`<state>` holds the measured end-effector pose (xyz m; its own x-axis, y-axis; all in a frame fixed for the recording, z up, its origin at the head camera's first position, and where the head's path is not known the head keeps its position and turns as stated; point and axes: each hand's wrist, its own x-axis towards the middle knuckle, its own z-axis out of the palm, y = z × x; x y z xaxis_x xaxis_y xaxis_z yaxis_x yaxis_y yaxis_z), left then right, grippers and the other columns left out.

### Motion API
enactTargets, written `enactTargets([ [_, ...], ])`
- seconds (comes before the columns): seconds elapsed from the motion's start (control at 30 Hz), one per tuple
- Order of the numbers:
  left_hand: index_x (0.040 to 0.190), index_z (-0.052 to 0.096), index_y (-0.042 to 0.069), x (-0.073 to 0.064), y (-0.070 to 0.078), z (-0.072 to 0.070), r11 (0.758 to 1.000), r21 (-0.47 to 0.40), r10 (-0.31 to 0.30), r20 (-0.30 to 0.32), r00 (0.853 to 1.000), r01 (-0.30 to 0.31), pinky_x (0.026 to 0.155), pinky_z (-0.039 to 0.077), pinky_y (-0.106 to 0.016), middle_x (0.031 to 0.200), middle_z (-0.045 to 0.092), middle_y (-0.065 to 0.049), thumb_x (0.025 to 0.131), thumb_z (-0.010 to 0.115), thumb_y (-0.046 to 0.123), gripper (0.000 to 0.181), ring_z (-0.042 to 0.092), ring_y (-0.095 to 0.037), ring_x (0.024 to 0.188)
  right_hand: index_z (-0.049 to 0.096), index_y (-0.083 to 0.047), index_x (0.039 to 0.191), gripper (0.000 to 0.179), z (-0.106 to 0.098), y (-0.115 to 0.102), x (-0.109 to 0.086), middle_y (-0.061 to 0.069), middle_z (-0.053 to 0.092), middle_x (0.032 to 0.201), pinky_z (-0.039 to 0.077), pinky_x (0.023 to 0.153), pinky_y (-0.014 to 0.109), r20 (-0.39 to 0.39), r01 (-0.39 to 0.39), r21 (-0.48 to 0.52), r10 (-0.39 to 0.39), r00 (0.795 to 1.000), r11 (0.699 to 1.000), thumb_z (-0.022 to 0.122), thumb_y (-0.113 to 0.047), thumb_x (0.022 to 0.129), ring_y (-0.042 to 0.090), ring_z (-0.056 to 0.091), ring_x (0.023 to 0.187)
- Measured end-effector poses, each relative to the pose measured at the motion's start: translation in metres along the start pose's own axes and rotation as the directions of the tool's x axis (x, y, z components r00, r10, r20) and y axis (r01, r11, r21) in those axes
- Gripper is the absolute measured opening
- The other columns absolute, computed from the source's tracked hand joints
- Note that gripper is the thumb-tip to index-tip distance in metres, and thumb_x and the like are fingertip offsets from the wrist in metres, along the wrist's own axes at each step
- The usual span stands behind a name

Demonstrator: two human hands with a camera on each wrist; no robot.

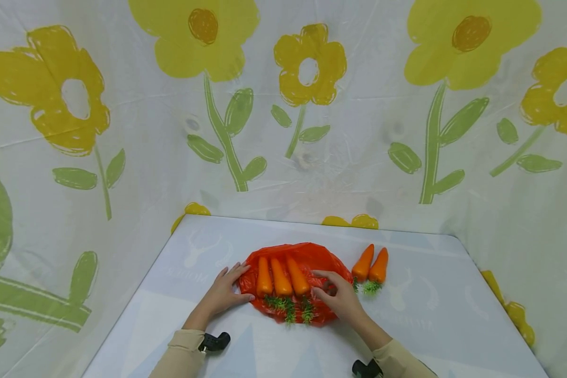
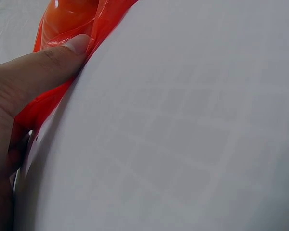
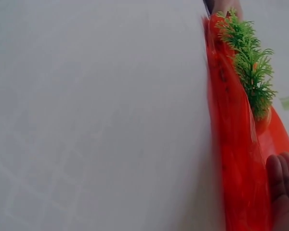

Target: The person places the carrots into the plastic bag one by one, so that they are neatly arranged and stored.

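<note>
Three orange carrots with green tops, among them the middle carrot [image 1: 281, 278], lie side by side on a spread red plastic bag [image 1: 323, 257]. My left hand [image 1: 223, 291] rests at the bag's left edge with its fingers stretched out. In the left wrist view the thumb [image 2: 50, 65] lies straight against the red plastic beside an orange carrot [image 2: 70, 19]. My right hand [image 1: 342, 299] is over the bag's right part, its fingers loosely bent beside the rightmost carrot [image 1: 298, 277] and holding nothing. Green leaves [image 3: 253, 67] stand above the bag's rim in the right wrist view.
Two more carrots, a left one [image 1: 363, 263] and a right one [image 1: 379, 266], lie on the table to the right of the bag. The pale table [image 1: 430, 315] meets a flower-printed cloth [image 1: 349, 157] behind and at the sides.
</note>
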<state>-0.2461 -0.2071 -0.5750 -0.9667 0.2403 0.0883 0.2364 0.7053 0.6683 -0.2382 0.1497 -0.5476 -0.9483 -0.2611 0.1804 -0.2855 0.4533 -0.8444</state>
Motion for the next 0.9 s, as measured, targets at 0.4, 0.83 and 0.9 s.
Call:
enactTargets([
  [0.4,0.152,0.049,0.012,0.002,0.0,-0.001,1.0,-0.007,0.012,0.01,1.0,-0.012,0.124,0.011,-0.056,0.16,0.04,-0.007,0.078,0.087,0.044,0.089,0.026,-0.032,0.152,0.068,-0.013,0.13,0.038,-0.011,0.003,-0.005,0.008,0.069,0.123,0.055,0.07,0.024,-0.027,0.064,-0.01,-0.064,0.998,0.998,0.076,-0.016,0.093,0.01,0.059,0.079],
  [0.83,0.152,0.049,0.012,0.001,-0.001,0.001,1.0,0.006,0.017,0.0,1.0,-0.017,0.124,0.012,-0.057,0.16,0.04,-0.009,0.078,0.087,0.046,0.09,0.027,-0.034,0.152,0.07,-0.02,0.127,0.033,-0.024,0.008,-0.012,-0.003,0.07,0.121,0.055,0.074,0.023,-0.094,0.05,-0.006,-0.05,0.994,0.999,0.075,-0.022,0.094,0.012,0.059,0.086],
  [0.9,0.152,0.049,0.012,0.001,-0.001,0.0,1.0,0.007,0.017,0.0,1.0,-0.017,0.124,0.013,-0.057,0.16,0.04,-0.009,0.078,0.086,0.046,0.09,0.027,-0.034,0.152,0.07,-0.018,0.127,0.032,-0.025,0.009,-0.012,-0.002,0.07,0.122,0.055,0.075,0.023,-0.1,0.054,0.0,-0.054,0.994,0.999,0.074,-0.022,0.095,0.012,0.06,0.087],
])
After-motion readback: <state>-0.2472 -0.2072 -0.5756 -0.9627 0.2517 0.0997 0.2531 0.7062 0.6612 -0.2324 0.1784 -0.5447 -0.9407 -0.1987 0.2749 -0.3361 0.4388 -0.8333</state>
